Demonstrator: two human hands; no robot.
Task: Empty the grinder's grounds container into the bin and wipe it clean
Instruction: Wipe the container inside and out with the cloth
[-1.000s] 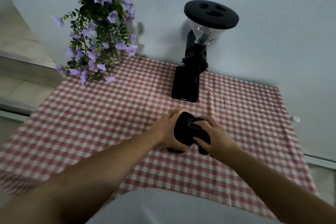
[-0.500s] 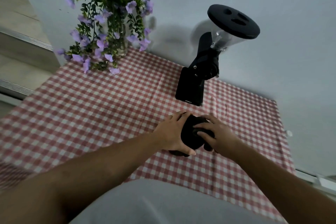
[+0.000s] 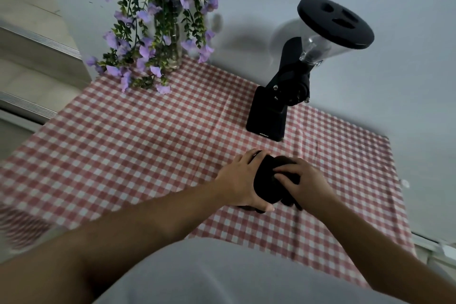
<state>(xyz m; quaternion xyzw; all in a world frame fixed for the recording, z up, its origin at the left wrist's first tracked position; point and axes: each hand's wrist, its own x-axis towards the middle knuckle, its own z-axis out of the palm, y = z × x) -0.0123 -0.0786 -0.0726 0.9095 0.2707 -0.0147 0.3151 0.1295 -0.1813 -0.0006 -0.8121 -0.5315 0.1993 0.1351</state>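
Two hands on one black container (image 3: 267,181), just in front of the grinder (image 3: 278,103): left hand (image 3: 240,180) fingers grasping its side, right hand (image 3: 302,180) fingers pressing a dark cloth (image 3: 291,198) (hard to make out) against it.

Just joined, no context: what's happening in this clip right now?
A person is working at a table with a red checked cloth. The left hand grips a black grounds container from the side, while the right hand presses something dark, apparently a cloth, into it. The grinder stands behind, near the wall, with a vase of purple flowers to its left. No bin is in view.
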